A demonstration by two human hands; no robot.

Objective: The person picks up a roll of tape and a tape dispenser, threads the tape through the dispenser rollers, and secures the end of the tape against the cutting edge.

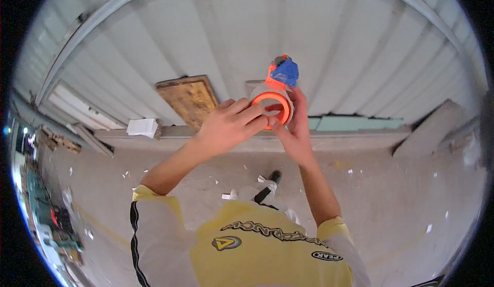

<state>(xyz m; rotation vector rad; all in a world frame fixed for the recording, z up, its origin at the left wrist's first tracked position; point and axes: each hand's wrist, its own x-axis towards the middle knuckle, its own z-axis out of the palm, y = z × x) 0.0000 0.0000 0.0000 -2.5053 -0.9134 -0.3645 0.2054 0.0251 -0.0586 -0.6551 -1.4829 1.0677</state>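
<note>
An orange tape dispenser (270, 76) is held up in front of me, its round orange hub facing me. A roll of tape (256, 92), clear or pale, sits around the hub. At the dispenser's top is a blue piece (286, 72), beside a dark part. My right hand (295, 138) wraps around the right side of the roll, with its thumb at the lower rim. From the left, my left hand (226, 125) has its curled fingers closed on the rim of the hub. Its fingertips are partly hidden at the opening.
Ahead stands a corrugated light metal wall (231, 35) with a low ledge (355, 140). A brown wooden board (188, 99) leans there, near a stack of white paper (142, 127). A grey panel (429, 127) leans at right. Paper scraps dot the concrete floor (381, 194).
</note>
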